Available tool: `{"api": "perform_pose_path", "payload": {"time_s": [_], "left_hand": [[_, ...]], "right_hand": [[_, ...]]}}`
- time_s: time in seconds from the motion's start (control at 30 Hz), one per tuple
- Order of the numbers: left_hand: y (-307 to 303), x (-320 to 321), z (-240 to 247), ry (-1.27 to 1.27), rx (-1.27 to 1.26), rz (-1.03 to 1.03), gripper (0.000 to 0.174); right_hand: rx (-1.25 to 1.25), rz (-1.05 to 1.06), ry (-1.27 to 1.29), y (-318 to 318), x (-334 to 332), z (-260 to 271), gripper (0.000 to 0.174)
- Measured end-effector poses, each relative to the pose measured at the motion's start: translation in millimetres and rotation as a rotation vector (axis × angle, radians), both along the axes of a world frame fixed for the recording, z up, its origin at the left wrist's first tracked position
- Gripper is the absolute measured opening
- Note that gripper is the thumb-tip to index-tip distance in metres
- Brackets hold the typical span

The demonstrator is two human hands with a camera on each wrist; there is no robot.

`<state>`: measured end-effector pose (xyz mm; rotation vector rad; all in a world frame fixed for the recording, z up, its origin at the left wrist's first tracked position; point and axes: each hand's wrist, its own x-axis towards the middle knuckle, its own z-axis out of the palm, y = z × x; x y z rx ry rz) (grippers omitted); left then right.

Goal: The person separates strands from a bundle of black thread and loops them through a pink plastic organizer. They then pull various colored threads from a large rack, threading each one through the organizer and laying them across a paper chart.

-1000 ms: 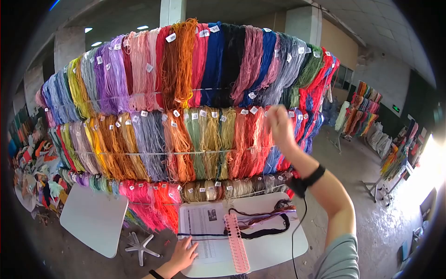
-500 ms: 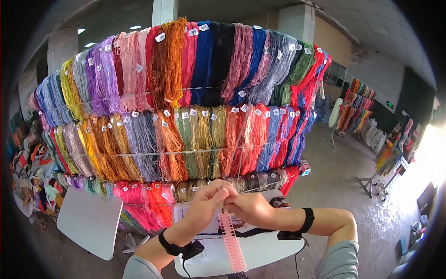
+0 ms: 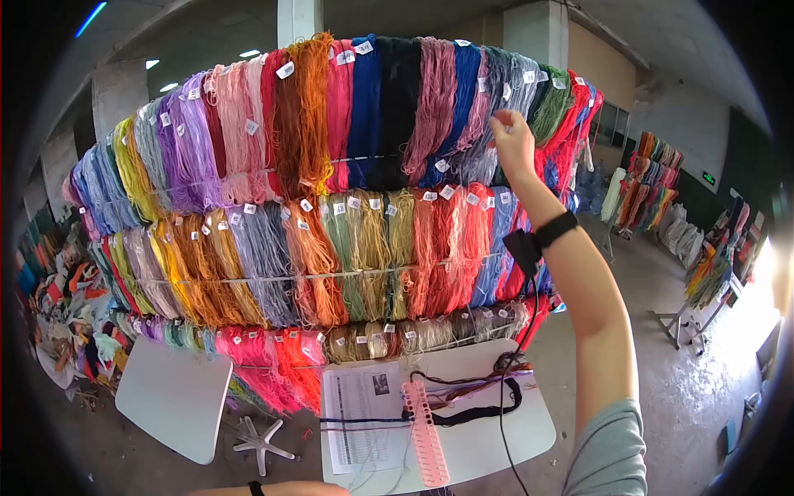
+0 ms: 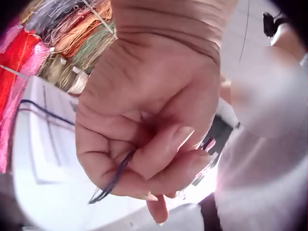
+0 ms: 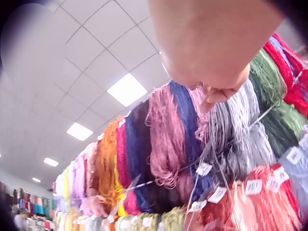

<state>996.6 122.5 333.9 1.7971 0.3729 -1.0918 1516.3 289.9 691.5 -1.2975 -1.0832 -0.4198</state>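
Note:
Raised at the top row, my right hand (image 3: 514,147) has its fingers curled in front of the grey skeins (image 3: 500,99). In the right wrist view the hand (image 5: 211,53) pinches grey thread (image 5: 214,156), whose strands trail down across the labels. My left hand (image 3: 304,489) is mostly cut off at the head view's bottom edge. In the left wrist view this hand (image 4: 144,115) curls around a thin dark blue thread (image 4: 113,183), with a loop hanging out past the fingers. A pink perforated thread card (image 3: 426,434) lies on the white table (image 3: 504,455), dark threads running through its upper holes.
Hanging skeins in many colours fill the rack, such as black (image 3: 399,107) and orange (image 3: 314,107), with white labels. On the table lie a printed sheet (image 3: 356,446) and a black thread bundle (image 3: 484,412). A second white tabletop (image 3: 169,397) stands left. A cable (image 3: 506,413) hangs from the right wrist.
Both hands came together above the pink card half a second ago. Since then the right hand has risen to the upper grey skeins, and the left has dropped to the bottom edge.

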Motion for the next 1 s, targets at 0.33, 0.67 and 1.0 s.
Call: {"api": "perform_pose_path", "payload": {"time_s": [0.33, 0.67, 1.0], "left_hand": [[22, 23, 41, -0.332, -0.307, 0.662, 0.032], [74, 124, 153, -1.091, -0.563, 1.215, 0.031], [36, 135, 166, -1.253, -0.767, 0.953, 0.034]], "right_hand": [[0.081, -0.285, 0.022, 30, 2, 23, 0.023], [-0.228, 0.355, -0.804, -125, -138, -122, 0.012], [-0.423, 0.739, -0.696, -224, -196, -159, 0.011]]}}
